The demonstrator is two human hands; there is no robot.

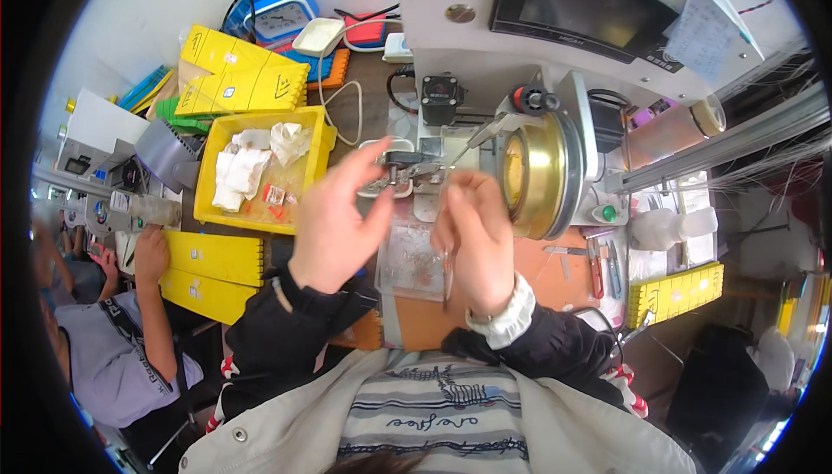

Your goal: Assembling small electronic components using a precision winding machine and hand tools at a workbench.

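Remotely, I see left hand (340,230), nine o'clock, spread open; right hand (481,238), three o'clock, curled, contents unclear; work seems unfinished.

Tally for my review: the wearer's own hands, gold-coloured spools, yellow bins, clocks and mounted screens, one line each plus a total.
Wearer's own left hand and right hand: 2
Gold-coloured spool: 1
Yellow bin: 1
Clock: 1
Mounted screen: 1
Total: 6
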